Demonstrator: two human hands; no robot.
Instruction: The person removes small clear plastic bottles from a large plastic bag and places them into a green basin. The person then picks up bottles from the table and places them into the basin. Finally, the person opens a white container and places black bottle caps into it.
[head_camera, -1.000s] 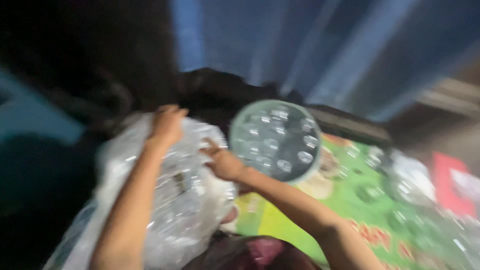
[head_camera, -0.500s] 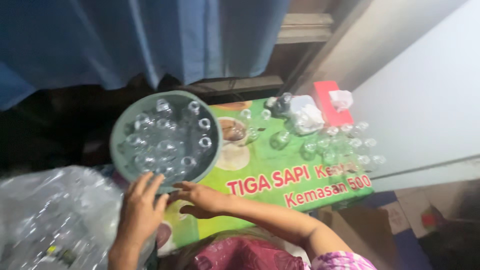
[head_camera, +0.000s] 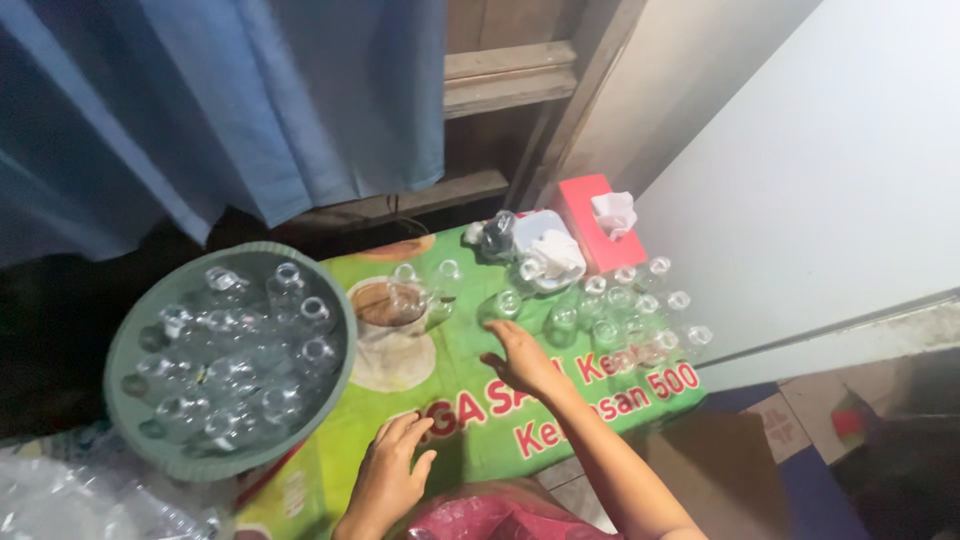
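Note:
My left hand (head_camera: 392, 472) rests open, fingers spread, on a green printed mat (head_camera: 470, 410) near its front edge. My right hand (head_camera: 522, 359) reaches forward over the mat, open and empty, its fingertips just short of a small clear glass bottle (head_camera: 505, 303). Several more small clear bottles (head_camera: 640, 305) stand on the mat's right part. A round grey-green basket (head_camera: 128, 415) full of the same small clear bottles sits at the left, half on the mat.
A red tissue box (head_camera: 592, 222) and a white container (head_camera: 545, 250) stand at the mat's far edge. Blue curtain (head_camera: 220, 110) hangs behind. A pale wall panel (head_camera: 800, 190) is on the right. Crumpled clear plastic bag (head_camera: 60, 505) lies at bottom left.
The view swung right and settled. My hands have left the plastic bag and the basket; the left now lies on the mat and the right has stretched toward the standing bottles.

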